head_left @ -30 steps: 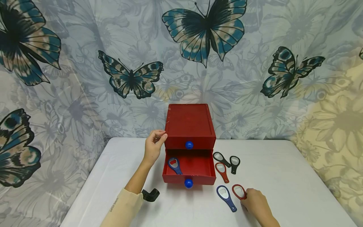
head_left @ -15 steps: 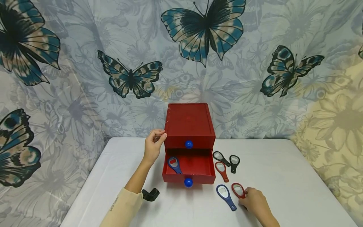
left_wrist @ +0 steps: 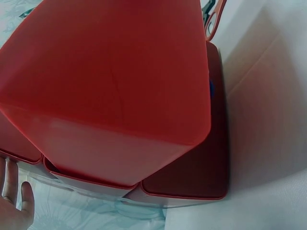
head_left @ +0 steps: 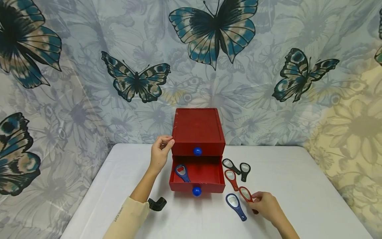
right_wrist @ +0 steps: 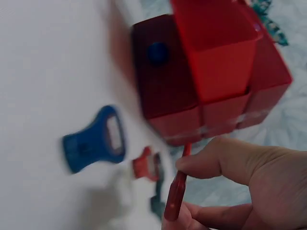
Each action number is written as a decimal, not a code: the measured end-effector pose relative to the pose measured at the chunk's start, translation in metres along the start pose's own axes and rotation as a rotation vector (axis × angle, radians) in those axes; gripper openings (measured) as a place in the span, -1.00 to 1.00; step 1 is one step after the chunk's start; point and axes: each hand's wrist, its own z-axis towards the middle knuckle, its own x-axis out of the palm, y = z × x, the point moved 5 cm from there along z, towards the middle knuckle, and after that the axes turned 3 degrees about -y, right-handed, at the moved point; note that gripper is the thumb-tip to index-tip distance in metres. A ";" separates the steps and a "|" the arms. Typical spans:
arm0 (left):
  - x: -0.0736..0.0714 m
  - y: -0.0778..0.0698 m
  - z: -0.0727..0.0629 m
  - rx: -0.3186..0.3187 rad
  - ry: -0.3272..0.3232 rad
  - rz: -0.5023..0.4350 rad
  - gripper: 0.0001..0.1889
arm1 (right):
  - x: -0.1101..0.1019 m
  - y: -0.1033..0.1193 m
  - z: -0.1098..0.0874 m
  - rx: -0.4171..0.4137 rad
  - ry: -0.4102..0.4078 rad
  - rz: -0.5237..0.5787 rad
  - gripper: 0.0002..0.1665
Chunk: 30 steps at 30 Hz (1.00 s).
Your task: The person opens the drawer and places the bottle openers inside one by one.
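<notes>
My right hand pinches a red bottle opener between thumb and fingers, its ring end pointing up and left. In the right wrist view this red bottle opener is seen edge-on, with the white tabletop behind. A blue bottle opener lies just left of that hand. My left hand is at the left side of the red drawer cabinet, fingertips right at its edge. The lower drawer is pulled out, holding another blue bottle opener at its left.
Right of the drawer lie another red bottle opener and two black ones, a left one and a right one. Blue knobs stick out from the drawer fronts. A black angled object is by the left sleeve. A butterfly-print cloth hangs behind.
My right hand has raised the red bottle opener from the table and moved it slightly up and left. The left hand stays at the cabinet's side.
</notes>
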 end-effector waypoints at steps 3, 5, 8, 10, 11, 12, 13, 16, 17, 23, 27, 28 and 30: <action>-0.001 -0.001 0.000 0.002 -0.003 0.002 -0.80 | -0.008 0.015 0.000 -0.018 0.016 0.063 -0.59; -0.001 -0.001 0.001 0.002 -0.001 0.001 -0.80 | -0.015 0.026 0.000 -0.040 0.019 0.092 -0.56; -0.001 -0.001 0.000 -0.006 -0.002 0.002 -0.80 | -0.025 0.044 0.001 -0.089 0.020 0.112 -0.54; -0.002 0.000 0.001 -0.010 -0.003 0.001 -0.80 | -0.030 0.057 0.002 -0.132 0.020 0.110 -0.52; -0.002 0.000 0.001 -0.012 -0.004 0.003 -0.79 | -0.033 0.064 0.003 -0.152 0.022 0.108 -0.52; -0.002 0.000 0.001 -0.013 -0.004 0.005 -0.80 | -0.034 0.070 0.003 -0.173 0.028 0.109 -0.52; -0.002 0.000 0.001 -0.012 -0.005 0.005 -0.80 | -0.035 0.077 0.004 -0.193 0.034 0.109 -0.52; -0.001 -0.001 0.001 -0.007 -0.007 0.007 -0.79 | -0.036 0.097 0.004 -0.255 0.052 0.105 -0.55; -0.001 -0.001 0.000 -0.006 -0.008 0.007 -0.79 | -0.035 0.104 0.004 -0.273 0.058 0.104 -0.57; 0.000 -0.001 -0.001 -0.001 -0.014 -0.002 -0.80 | -0.020 0.139 0.002 -0.351 0.117 0.111 -0.59; -0.001 0.001 -0.001 0.004 -0.010 0.000 -0.80 | -0.005 0.157 0.007 -0.395 0.145 0.079 -0.62; -0.001 0.001 -0.001 0.004 -0.008 -0.003 -0.80 | -0.001 0.161 0.008 -0.416 0.148 0.065 -0.63; -0.001 0.000 0.001 0.009 -0.004 -0.006 -0.80 | 0.005 0.169 0.011 -0.454 0.154 0.037 -0.66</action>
